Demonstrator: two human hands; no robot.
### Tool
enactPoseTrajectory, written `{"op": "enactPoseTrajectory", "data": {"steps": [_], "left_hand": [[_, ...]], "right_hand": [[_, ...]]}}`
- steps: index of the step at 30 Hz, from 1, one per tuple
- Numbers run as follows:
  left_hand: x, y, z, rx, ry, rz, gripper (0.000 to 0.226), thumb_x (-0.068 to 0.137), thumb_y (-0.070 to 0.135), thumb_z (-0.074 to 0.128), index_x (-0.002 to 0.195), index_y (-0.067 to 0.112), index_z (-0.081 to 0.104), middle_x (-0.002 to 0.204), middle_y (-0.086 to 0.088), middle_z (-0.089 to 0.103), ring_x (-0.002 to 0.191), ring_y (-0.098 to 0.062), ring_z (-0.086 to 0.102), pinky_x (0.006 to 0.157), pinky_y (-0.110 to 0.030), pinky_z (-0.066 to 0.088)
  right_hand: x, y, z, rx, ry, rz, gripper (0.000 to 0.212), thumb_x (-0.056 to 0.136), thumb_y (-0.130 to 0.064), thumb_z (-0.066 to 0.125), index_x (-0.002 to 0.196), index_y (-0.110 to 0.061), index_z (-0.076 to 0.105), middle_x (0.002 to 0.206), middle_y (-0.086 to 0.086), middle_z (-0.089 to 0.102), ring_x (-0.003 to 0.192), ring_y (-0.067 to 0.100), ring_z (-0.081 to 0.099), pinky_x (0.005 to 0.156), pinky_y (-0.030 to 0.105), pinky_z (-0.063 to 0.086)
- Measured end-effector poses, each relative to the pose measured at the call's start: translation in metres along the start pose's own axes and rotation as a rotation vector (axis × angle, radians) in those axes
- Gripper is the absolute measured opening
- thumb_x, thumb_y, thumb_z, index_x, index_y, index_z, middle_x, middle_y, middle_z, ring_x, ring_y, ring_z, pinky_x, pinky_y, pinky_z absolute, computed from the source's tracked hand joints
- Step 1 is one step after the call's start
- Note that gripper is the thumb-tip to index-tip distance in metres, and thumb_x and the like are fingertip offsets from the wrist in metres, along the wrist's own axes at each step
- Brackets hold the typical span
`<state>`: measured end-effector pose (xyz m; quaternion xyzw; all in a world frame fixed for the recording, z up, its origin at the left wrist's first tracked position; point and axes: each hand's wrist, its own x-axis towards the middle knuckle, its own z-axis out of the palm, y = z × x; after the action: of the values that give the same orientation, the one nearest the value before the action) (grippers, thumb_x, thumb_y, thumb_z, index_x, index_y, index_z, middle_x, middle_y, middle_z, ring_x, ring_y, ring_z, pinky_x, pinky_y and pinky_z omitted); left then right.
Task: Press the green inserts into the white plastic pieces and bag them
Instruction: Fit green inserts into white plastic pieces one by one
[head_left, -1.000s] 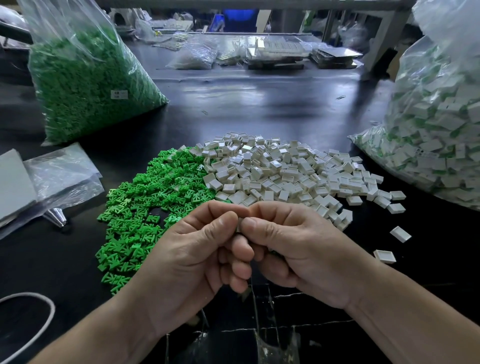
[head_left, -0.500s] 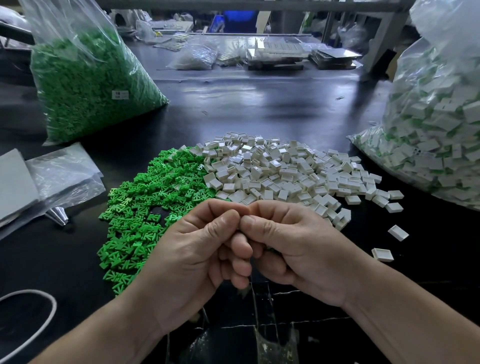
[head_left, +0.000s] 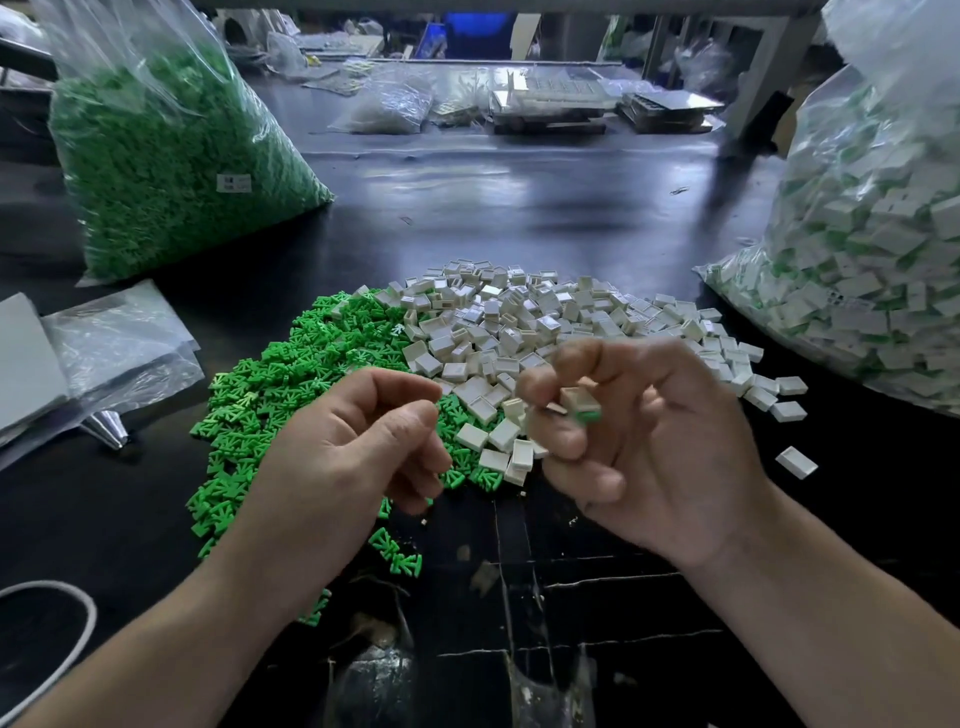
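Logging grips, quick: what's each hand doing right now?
Left hand: curled closed, nothing visible in it.
Right hand: holding a white piece with green insert.

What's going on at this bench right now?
A person is assembling small parts by hand over a dark table. The right hand pinches a white plastic piece with a green insert showing at its lower end. The left hand is apart from it, fingers curled; whether it holds anything cannot be seen. A pile of green inserts and a pile of white pieces lie beyond the hands. A clear bag of assembled pieces sits at right, a bag of green inserts at far left.
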<state>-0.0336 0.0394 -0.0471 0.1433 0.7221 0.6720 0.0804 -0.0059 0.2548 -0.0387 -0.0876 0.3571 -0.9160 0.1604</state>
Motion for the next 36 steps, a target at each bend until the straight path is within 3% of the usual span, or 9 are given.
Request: {"op": "enactPoseTrajectory", "data": {"steps": [3,5,8,12,17,21,24,27,36], "left_hand": [[-0.002,-0.005,-0.004,0.612,0.062,0.106,0.014,0.088,0.049,0.058,0.094,0.039,0.063,0.074,0.012,0.067,0.068,-0.001,0.063,0.053,-0.014,0.048],[-0.004,-0.006,-0.001,0.925,0.019,0.154,0.042,0.076,0.071,0.042,0.102,0.043,0.059,0.082,0.021,0.059,0.074,0.004,0.057,0.06,-0.012,0.045],[-0.005,-0.006,0.005,1.15,-0.027,0.198,0.064,0.072,0.08,0.03,0.113,0.04,0.059,0.097,0.02,0.057,0.082,-0.002,0.053,0.069,-0.025,0.046],[-0.005,-0.007,0.008,1.283,-0.041,0.28,0.052,0.077,0.069,0.046,0.108,0.031,0.065,0.096,0.011,0.063,0.083,-0.013,0.06,0.069,-0.03,0.046],[-0.002,-0.008,0.008,1.287,-0.048,0.341,0.02,0.086,0.043,0.062,0.093,0.025,0.069,0.084,0.009,0.063,0.077,-0.017,0.061,0.069,-0.034,0.049],[0.0,-0.009,0.006,1.282,-0.027,0.391,0.022,0.092,0.038,0.052,0.087,0.024,0.068,0.08,0.009,0.062,0.073,-0.017,0.059,0.068,-0.035,0.048],[0.002,-0.009,0.007,1.184,0.031,0.371,0.018,0.094,0.034,0.054,0.09,0.025,0.069,0.081,0.01,0.063,0.073,-0.014,0.06,0.067,-0.029,0.045],[0.001,-0.006,0.006,0.898,0.11,0.242,0.012,0.092,0.036,0.057,0.088,0.031,0.067,0.075,0.015,0.066,0.068,-0.004,0.061,0.059,-0.014,0.045],[-0.004,0.003,0.011,0.039,0.062,-0.003,0.013,0.095,0.011,0.055,0.088,0.014,0.066,0.079,-0.007,0.074,0.068,-0.021,0.071,0.056,-0.024,0.055]], "right_hand": [[-0.002,-0.013,-0.006,-0.208,0.195,-0.005,0.027,0.07,-0.03,0.084,0.08,-0.016,0.064,0.074,0.004,0.059,0.046,0.009,0.046,0.033,0.017,0.035],[-0.006,-0.016,-0.006,-0.762,0.313,-0.014,0.02,0.082,-0.037,0.079,0.08,-0.021,0.067,0.067,-0.007,0.06,0.044,0.004,0.049,0.034,0.015,0.035],[-0.01,-0.008,-0.008,-1.701,0.432,0.006,0.035,0.08,-0.063,0.067,0.103,-0.036,0.067,0.072,-0.02,0.063,0.063,-0.004,0.059,0.051,0.01,0.042],[-0.003,0.01,-0.003,-2.059,0.343,0.168,0.05,0.088,-0.062,0.062,0.132,-0.041,0.053,0.108,-0.012,0.069,0.101,0.014,0.063,0.084,0.035,0.053],[-0.001,0.014,-0.004,-1.999,0.332,0.065,0.032,0.095,-0.048,0.059,0.121,-0.029,0.061,0.097,-0.005,0.069,0.093,0.018,0.063,0.082,0.037,0.053],[-0.002,0.01,-0.011,-1.815,0.373,-0.036,0.022,0.098,-0.039,0.059,0.107,-0.021,0.067,0.075,-0.01,0.063,0.065,0.004,0.057,0.059,0.017,0.045],[0.0,0.007,-0.011,-1.306,0.432,0.059,0.028,0.1,-0.036,0.056,0.094,-0.011,0.069,0.066,-0.002,0.062,0.045,0.005,0.046,0.039,0.019,0.037],[0.002,0.003,-0.009,-0.756,0.461,0.15,0.031,0.099,-0.027,0.054,0.098,0.003,0.063,0.07,0.007,0.061,0.043,0.013,0.041,0.035,0.019,0.028],[0.002,-0.003,-0.006,-0.264,0.333,0.155,0.019,0.081,-0.014,0.067,0.087,-0.012,0.048,0.084,0.016,0.069,0.04,0.009,0.049,0.03,0.016,0.034]]}}
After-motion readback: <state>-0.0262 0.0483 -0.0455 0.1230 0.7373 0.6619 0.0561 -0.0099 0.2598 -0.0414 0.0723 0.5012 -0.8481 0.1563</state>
